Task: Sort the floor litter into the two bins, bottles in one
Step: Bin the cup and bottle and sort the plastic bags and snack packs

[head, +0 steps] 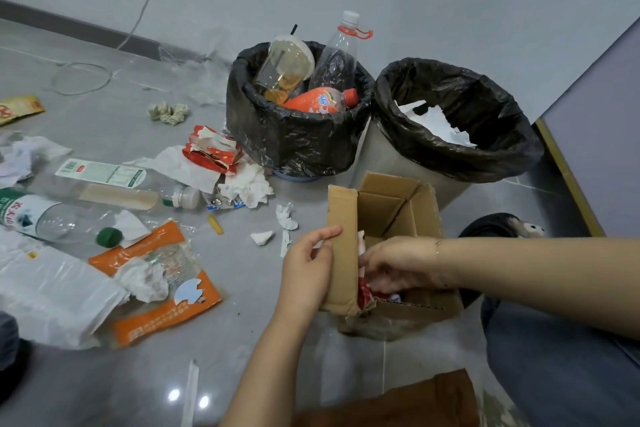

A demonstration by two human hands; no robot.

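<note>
Bare floor (145, 388) is seen in front of the cardboard box (391, 215). Left of the box, the way is blocked by bottles (114, 189) and wrappers (166, 291). Behind it, two bins (294, 135) are standing.

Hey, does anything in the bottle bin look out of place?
Yes. The left bin holds bottles, but a clear lidded cup with a straw and some yellowish drink left inside lies tilted among them. It is not a bottle, and it could leak.

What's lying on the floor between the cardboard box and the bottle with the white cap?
In the head view, between the cardboard box and the white-capped bottle lie crumpled tissues, torn paper scraps and a small yellow stick.
</note>
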